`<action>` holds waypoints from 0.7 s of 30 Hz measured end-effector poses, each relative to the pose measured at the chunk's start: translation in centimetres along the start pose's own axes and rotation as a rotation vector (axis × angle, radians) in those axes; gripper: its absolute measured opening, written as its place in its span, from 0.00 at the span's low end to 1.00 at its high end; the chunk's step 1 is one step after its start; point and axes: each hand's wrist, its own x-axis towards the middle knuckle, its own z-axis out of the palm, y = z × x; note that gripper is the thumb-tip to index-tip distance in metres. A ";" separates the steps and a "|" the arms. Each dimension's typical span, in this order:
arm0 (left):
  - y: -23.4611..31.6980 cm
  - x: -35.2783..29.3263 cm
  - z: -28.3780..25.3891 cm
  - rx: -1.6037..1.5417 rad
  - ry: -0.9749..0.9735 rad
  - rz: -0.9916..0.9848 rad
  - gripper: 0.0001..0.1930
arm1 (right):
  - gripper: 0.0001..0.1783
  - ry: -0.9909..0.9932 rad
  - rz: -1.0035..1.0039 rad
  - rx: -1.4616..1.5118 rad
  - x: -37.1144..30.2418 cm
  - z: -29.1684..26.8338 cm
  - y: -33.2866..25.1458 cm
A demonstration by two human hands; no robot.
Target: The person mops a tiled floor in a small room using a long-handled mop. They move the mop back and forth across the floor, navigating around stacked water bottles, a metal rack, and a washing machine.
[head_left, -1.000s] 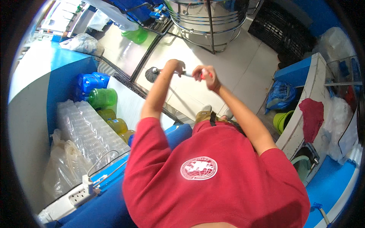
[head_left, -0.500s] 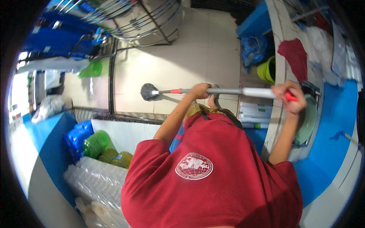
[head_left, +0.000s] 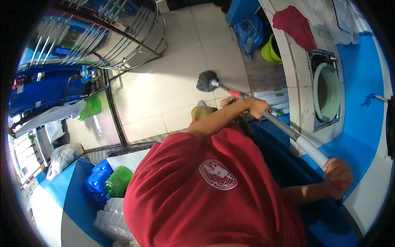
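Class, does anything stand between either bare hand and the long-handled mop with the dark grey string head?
Nothing visible does: on the mop, the left hand grips the grey tubular shaft, the right hand the white grip's end.

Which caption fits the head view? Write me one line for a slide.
Left hand and right hand grip a long-handled mop, its grey strands seen against pale floor tiles.

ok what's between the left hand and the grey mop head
The head view shows the lower pole between the left hand and the grey mop head, with a red collar and a white socket along it.
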 end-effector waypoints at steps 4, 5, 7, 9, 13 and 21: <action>-3.4 -2.1 -0.8 0.129 0.156 -0.070 0.16 | 0.15 0.138 -0.095 0.003 -2.0 4.4 3.5; -4.6 -3.1 -1.3 0.173 0.195 -0.149 0.16 | 0.15 0.228 -0.105 -0.022 -2.3 5.5 4.2; -6.9 -5.1 -2.5 0.255 0.336 -0.278 0.16 | 0.13 0.157 0.013 -0.007 -1.8 6.3 6.3; -9.0 -6.0 -4.1 0.389 0.553 -0.413 0.14 | 0.16 0.185 -0.005 -0.030 -0.4 7.6 9.7; -11.6 -6.3 -7.2 0.667 1.037 -0.699 0.13 | 0.27 0.279 -0.111 0.232 4.7 9.5 15.8; -10.4 -2.0 -12.9 0.294 1.055 -0.839 0.14 | 0.23 0.187 -0.052 0.255 13.3 2.5 17.7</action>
